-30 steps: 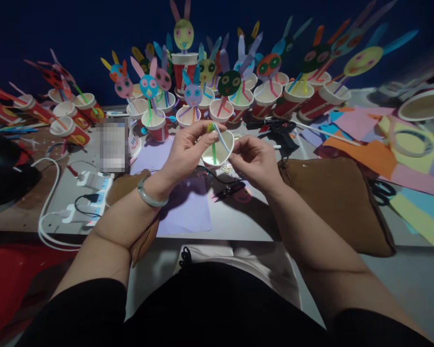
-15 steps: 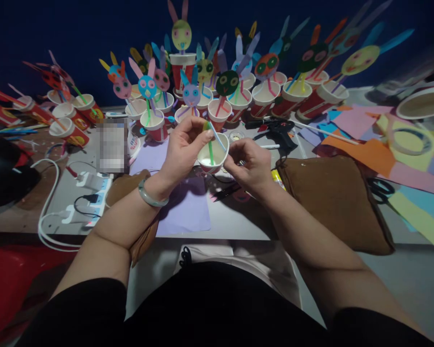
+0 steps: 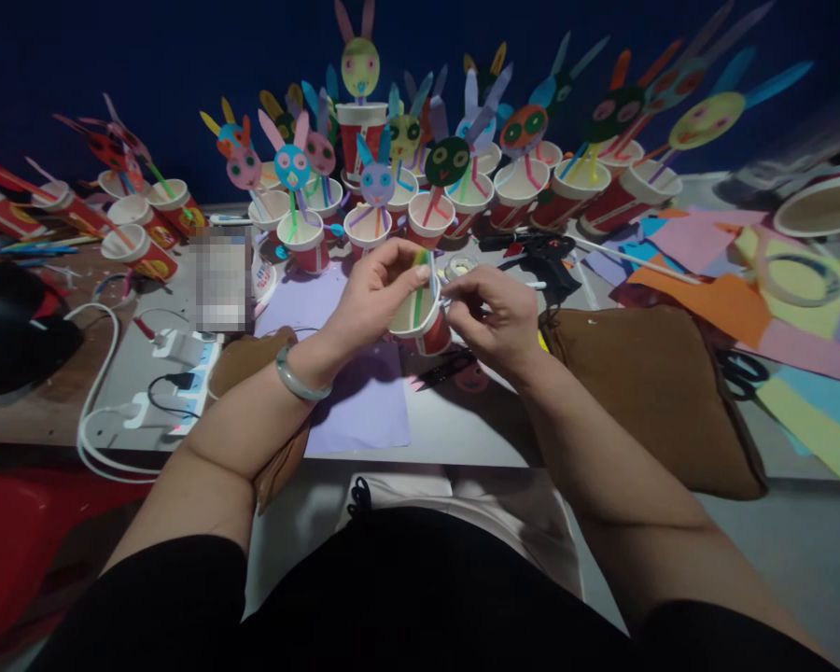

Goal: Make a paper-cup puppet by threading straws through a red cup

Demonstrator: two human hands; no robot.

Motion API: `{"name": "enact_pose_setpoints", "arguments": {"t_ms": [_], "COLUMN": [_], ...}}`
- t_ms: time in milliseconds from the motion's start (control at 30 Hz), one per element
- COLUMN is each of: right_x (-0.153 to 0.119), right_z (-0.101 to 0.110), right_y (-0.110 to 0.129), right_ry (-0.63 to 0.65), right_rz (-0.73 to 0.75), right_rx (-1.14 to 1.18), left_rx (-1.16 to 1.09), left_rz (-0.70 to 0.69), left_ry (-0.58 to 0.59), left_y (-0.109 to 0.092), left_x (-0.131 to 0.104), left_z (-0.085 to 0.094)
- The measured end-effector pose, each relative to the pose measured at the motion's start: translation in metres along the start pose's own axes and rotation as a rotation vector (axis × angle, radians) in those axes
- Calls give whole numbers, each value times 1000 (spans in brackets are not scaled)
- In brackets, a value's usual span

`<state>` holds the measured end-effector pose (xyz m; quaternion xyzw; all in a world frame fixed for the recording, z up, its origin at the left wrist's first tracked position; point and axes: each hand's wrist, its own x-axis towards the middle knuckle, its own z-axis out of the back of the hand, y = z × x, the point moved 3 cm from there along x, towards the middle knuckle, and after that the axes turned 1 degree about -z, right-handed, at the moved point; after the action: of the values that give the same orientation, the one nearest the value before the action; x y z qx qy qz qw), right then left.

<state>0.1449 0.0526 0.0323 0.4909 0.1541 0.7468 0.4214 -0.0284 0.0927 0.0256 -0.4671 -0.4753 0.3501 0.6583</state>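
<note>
A red paper cup with a white rim is tilted between my hands above the table. My left hand is closed at the cup's far left rim, its thumb over the tops of the straws. A green drinking straw stands inside the cup, and a pale blue straw lies along the right inner wall. Just outside the right rim, my right hand is closed in a pinch on a pale straw end. Whether this end belongs to the blue straw is hard to see.
Behind stand several paper cups with paper rabbit heads on straws. A black glue gun, brown cushion, coloured paper and scissors are to the right. At left are a power strip and cables. Purple paper lies in front.
The cup has tilted and shifted slightly right and down, showing more of its red side. My right hand has moved a little right, with a pale straw end now visible at its fingertips.
</note>
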Motion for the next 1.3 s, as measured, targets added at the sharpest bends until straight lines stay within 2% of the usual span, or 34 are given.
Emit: {"name": "enact_pose_setpoints", "arguments": {"t_ms": [100,200,400,567,700,833,933,1133,1300], "right_x": [1,1,2,1,-1,-1,0,2,4], "right_z": [0,-2,-4,-6,-8,-7,-2,1,1], "right_y": [-3,-4,-7,-9,-9,-9,-10,-10,-8], "right_ry": [-14,7,61,52,78,159,148,133,244], "right_rz": [-99,-179,-268,-246,-161,-87,-67,-53,-101], "right_rx": [99,261,482,498,500,383,256,189,221], "left_rx": [-14,-30,-99,-83,-63,-90,-84,-107,-156], "left_rz": [3,-56,-165,-142,-90,-67,-60,-40,38], "left_ry": [-70,-116,-105,-112,-88,-64,-40,19,94], "left_y": [4,5,6,5,5,4,1,-5,-6], "left_x": [0,1,2,3,3,2,2,1,0], "left_z": [0,0,0,2,2,3,1,-1,-3]}}
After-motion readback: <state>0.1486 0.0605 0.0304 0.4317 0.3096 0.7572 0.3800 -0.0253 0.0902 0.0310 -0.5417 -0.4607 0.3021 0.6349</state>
